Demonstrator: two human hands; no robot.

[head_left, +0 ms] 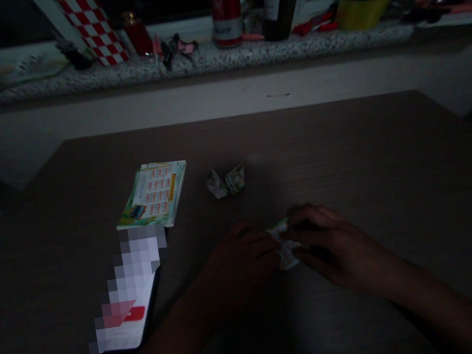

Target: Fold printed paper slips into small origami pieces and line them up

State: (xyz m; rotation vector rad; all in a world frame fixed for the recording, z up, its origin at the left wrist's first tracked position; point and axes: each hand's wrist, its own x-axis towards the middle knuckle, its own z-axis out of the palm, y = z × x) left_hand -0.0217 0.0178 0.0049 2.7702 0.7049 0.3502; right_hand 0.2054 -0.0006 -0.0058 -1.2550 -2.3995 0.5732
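On the tabletop [348, 154] below centre, the loosely extended left hand [246, 261], grip hidden, is partly covering a paper piece [289, 255] the half-curled right hand [339, 244] is holding; even pressing should be keeping folds sharp. Folded papers [235, 180] are lying beyond.

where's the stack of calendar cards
Head view: the card stack lies on the table's left side, just beyond the phone and left of two folded papers.
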